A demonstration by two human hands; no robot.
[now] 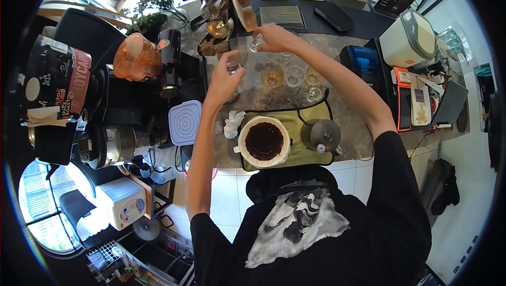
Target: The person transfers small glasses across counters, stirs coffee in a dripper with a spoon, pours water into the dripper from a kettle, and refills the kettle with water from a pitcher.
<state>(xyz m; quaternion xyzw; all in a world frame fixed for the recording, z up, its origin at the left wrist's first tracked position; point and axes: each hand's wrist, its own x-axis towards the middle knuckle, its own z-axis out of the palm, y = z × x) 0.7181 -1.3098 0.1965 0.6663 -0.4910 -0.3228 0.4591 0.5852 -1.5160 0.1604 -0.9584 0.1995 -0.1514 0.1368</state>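
Observation:
My right hand (273,39) reaches to the far side of the counter, its fingers closed on a small clear glass (256,44). To its left, my left hand (225,79) curls its thumb and fingers around another clear glass (233,67), partly hidden by the hand. Nearer to me stand several small glasses, among them a glass with amber liquid (272,77) and a clear cup (294,76). A white dripper (239,144) holding dark wet coffee grounds (264,141) stands on an olive cloth (300,116), beside a dark gooseneck kettle (323,136).
A crumpled white tissue (233,124) lies left of the dripper. A lilac-lidded container (185,122), an orange hopper (138,57) and dark machines fill the left. A slatted drip tray (281,17) is at the back. A blue box (361,63) and an orange card terminal (404,99) stand right.

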